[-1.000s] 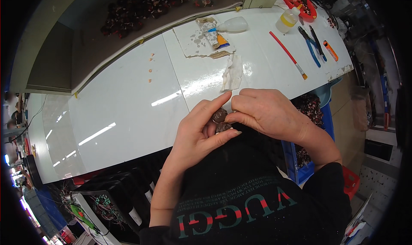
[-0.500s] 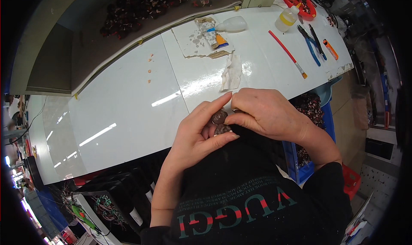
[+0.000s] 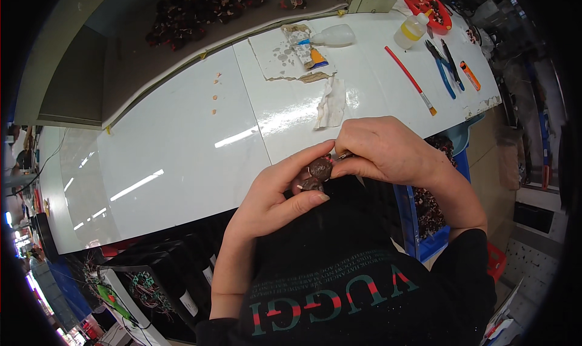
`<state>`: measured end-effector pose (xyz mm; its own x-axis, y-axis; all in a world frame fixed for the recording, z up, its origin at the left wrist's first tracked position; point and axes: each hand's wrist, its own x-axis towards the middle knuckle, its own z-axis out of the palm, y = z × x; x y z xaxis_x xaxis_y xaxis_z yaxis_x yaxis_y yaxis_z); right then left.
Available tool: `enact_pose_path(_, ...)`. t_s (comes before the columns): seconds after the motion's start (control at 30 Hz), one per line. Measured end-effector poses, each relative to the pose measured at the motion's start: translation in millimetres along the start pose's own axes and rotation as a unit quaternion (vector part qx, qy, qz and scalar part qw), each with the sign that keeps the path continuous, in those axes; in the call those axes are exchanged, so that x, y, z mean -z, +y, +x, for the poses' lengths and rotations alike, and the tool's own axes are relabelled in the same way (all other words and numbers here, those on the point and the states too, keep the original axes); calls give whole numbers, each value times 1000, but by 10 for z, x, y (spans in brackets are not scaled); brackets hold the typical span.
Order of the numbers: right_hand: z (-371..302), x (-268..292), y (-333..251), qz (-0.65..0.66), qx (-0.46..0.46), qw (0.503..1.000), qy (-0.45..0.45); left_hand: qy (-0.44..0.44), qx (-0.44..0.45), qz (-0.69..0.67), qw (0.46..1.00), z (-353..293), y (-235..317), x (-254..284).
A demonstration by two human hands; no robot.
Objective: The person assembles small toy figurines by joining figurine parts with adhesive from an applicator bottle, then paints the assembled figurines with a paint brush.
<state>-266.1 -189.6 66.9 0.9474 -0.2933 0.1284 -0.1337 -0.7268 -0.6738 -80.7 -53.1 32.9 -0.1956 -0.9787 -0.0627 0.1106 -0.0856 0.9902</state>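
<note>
Holding, left hand: the left hand (image 3: 270, 194) curls around a dark brown piece (image 3: 320, 169) of two rounded lumps, keeping it just above the lap, near the bench edge.
Pinching, right hand: the right hand (image 3: 388, 149) has its fingertips closed on a thin dark item (image 3: 345, 155), just beside the upper lump; its kind is too small to make out.
Hidden: the left hand covers the piece's underside.
Bench just beyond: a crumpled white paper strip (image 3: 331, 103) lies on the white bench (image 3: 176, 149); past it are a stained card (image 3: 273, 58) and a clear bottle (image 3: 336, 35) on its side.
Bench, right: a red brush (image 3: 409, 76), blue-handled pliers (image 3: 447, 82), an orange tool (image 3: 470, 77), an upright yellow-banded bottle (image 3: 411, 30) and a red tray (image 3: 447, 26).
Bench, left: small pale bits (image 3: 214, 111) in a row.
Around: dark pieces heap on a shelf (image 3: 121, 73); a blue crate (image 3: 407, 221) stands below the right forearm.
Changed from half a second ago: the right hand sits slightly farther from the lumps, baring more of the upper one and a pinkish edge.
</note>
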Motion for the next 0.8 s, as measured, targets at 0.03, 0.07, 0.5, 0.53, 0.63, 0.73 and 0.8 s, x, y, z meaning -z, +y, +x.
enact_pose_path(0.03,-2,2,4,0,0,1000,-1,0,1,-13,1000,2,-2,-4)
enact_pose_path(0.07,-5,4,6,0,-7,1000,-8,0,1,-14,1000,3,-8,-3)
enact_pose_path(0.5,48,-42,-68,96,-57,991,-74,-36,-7,-23,999,-71,-21,59)
enact_pose_path(0.53,57,-43,-83,96,-56,991,-74,-29,-17,-26,999,-78,-24,57)
enact_pose_path(0.63,67,-38,-111,122,-71,986,-89,-36,-20,-26,999,-89,-20,71)
enact_pose_path(0.73,66,-44,-121,117,-74,986,-88,-35,-23,-23,999,-92,-4,65)
enact_pose_path(0.8,65,-55,-121,106,-63,989,-78,-35,-26,-21,999,-96,23,66)
